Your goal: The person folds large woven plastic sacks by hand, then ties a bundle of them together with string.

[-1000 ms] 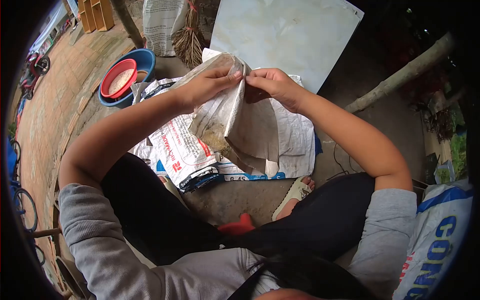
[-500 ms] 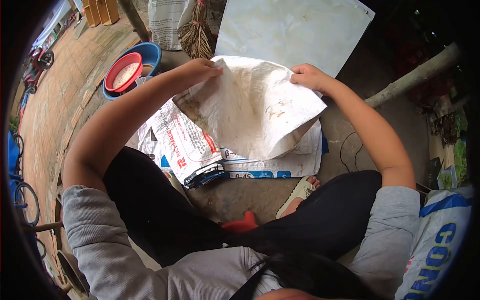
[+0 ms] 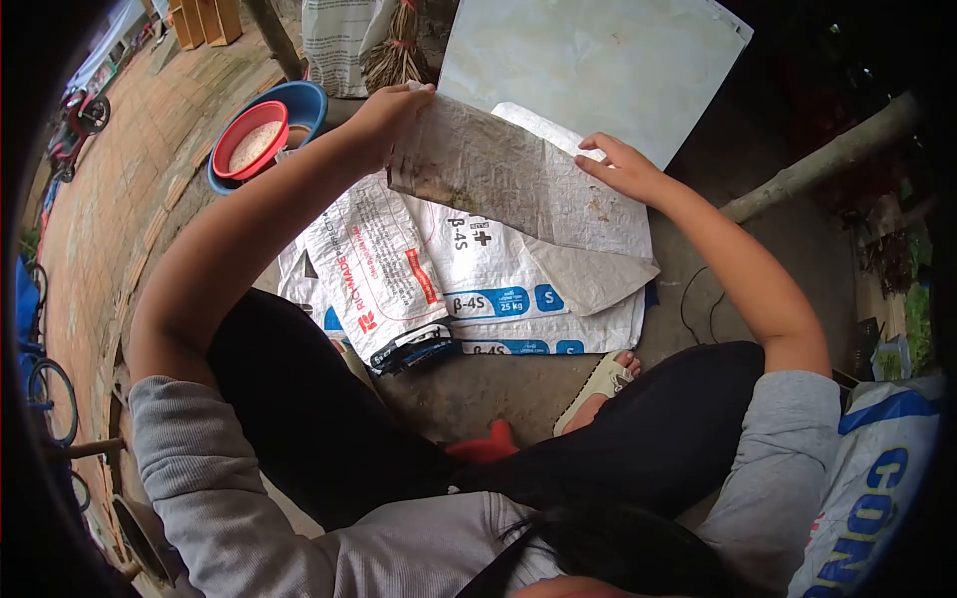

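Note:
A stained white woven sack point(image 3: 498, 179) stretches between my hands, its dirty, greyish side facing up and its lower corner folded over. My left hand point(image 3: 391, 120) is closed on the sack's upper left corner and holds it raised. At the right side, my right hand point(image 3: 628, 171) touches the sack's edge with its fingers apart. Beneath lie printed white sacks point(image 3: 498, 304) with blue labels, stacked flat on the ground. A folded sack with red lettering point(image 3: 374, 269) rests on their left part.
A red basin point(image 3: 249, 142) of pale grain sits in a blue basin point(image 3: 311, 105) at upper left. A pale board point(image 3: 598, 60) lies beyond the sacks. A straw broom point(image 3: 394, 60) stands near it. A wooden pole point(image 3: 827, 154) slants at right, above a blue-lettered sack point(image 3: 867, 498).
The sack has flattened and turned from its pale hollow side to its stained side. My left hand has moved up and left with its corner. My right hand's fingers have loosened.

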Demonstrator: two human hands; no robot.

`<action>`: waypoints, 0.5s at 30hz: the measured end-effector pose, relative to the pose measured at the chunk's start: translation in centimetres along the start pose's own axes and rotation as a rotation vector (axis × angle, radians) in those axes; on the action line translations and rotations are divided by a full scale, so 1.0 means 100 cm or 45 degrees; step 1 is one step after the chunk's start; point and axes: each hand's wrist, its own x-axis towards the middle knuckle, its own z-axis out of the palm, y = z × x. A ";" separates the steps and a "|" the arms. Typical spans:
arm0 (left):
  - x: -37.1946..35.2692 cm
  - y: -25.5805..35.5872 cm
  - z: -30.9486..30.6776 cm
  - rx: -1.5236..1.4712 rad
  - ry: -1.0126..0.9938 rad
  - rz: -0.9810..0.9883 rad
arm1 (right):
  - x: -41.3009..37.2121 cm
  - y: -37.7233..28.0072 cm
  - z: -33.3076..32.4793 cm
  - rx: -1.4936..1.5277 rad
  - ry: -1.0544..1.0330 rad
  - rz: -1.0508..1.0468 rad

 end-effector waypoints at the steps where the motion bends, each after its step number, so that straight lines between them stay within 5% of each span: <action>1: -0.004 0.006 0.003 -0.002 0.005 0.002 | 0.000 -0.017 0.013 -0.050 -0.056 -0.186; 3: -0.012 0.019 0.010 0.661 0.034 0.276 | -0.008 -0.052 0.039 -0.174 -0.081 -0.482; 8: -0.021 0.023 0.028 0.143 0.186 0.470 | -0.017 -0.093 0.069 -0.128 0.064 -0.612; 10: -0.021 0.035 0.020 0.728 0.115 0.641 | -0.013 -0.073 0.064 -0.325 0.281 -0.367; 11: -0.023 0.037 0.023 0.269 0.025 0.611 | -0.002 -0.048 0.065 -0.363 0.413 -0.400; 15: -0.021 0.035 0.030 -0.134 0.113 0.692 | 0.007 0.004 0.019 -0.587 0.586 -0.333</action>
